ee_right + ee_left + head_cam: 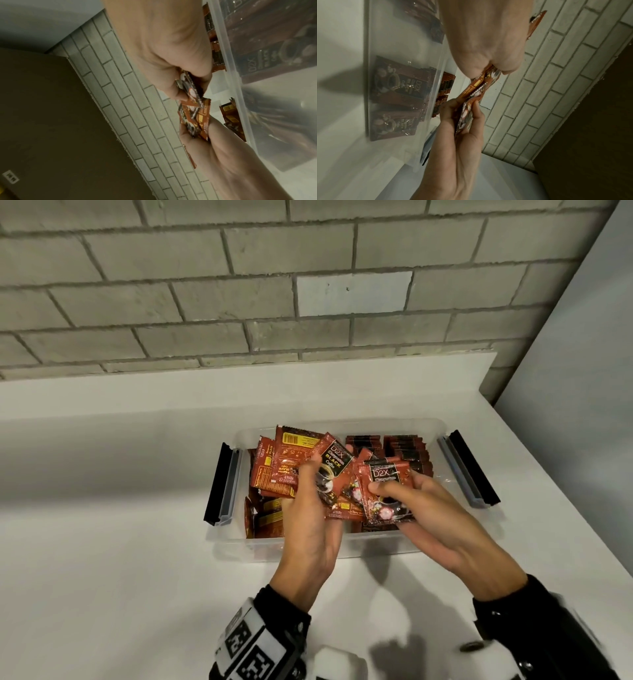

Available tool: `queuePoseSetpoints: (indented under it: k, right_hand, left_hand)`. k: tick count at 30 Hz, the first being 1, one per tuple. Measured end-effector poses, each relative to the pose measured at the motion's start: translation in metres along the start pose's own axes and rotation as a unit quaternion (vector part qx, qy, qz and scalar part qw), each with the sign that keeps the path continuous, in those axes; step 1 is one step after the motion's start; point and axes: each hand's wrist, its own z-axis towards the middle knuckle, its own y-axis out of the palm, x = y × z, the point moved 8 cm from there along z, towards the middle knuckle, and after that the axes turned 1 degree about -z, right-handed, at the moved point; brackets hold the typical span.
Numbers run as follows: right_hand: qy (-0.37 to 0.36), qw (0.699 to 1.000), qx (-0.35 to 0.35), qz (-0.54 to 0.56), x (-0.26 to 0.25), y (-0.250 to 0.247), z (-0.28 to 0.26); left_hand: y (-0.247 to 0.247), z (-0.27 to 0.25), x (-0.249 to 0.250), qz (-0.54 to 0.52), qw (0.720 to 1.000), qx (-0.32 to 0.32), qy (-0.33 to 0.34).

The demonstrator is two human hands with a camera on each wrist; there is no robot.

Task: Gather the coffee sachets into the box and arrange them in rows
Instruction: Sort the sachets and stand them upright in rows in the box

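Observation:
A clear plastic box (239,546) sits on the white counter. Red coffee sachets stand in upright rows (404,450) at its back right, and loose sachets (267,518) lie jumbled in its left half. Above the box, my left hand (313,484) grips a fanned bunch of sachets (334,460). My right hand (404,494) pinches a small stack of sachets (387,474) between thumb and fingers, and the two bunches touch. The left wrist view shows the left hand (489,67) pinching the sachet edges (479,86). In the right wrist view, the right hand (188,83) does the same.
Black and grey latches stick out at the box's left (222,484) and right (469,470) ends. A grey brick wall (308,302) rises behind the counter's white ledge (239,385). The counter's right edge (565,484) runs diagonally past the box.

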Motion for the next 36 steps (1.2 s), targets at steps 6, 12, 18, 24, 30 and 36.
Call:
queuePoseSetpoints:
  k: [6,12,18,24,30,36]
  right_hand:
    - [-0.032,0.998,0.014,0.058,-0.002,0.005,-0.006]
    - [-0.024,0.998,0.002,0.061,-0.003,0.008,-0.007]
    - [0.004,0.990,0.003,0.139,0.004,0.005,0.000]
    - [-0.037,0.990,0.028,0.131,-0.006,-0.004,0.001]
    - [0.011,0.991,0.000,0.133,-0.003,-0.009,-0.002]
    - [0.005,0.997,0.010,0.079,0.003,-0.009,0.000]
  left_hand:
    - [0.003,0.003,0.002,0.008,1.000,-0.011,0.009]
    - [0.007,0.001,-0.008,0.014,0.998,-0.046,-0.035]
    - [0.010,0.000,-0.009,0.032,0.997,-0.051,-0.039]
    - [0.012,-0.004,-0.006,0.033,0.997,-0.069,-0.024]
    - [0.012,0.002,0.001,-0.010,0.997,-0.074,-0.027]
    - [0.010,0.005,-0.006,0.005,0.997,-0.072,-0.041]
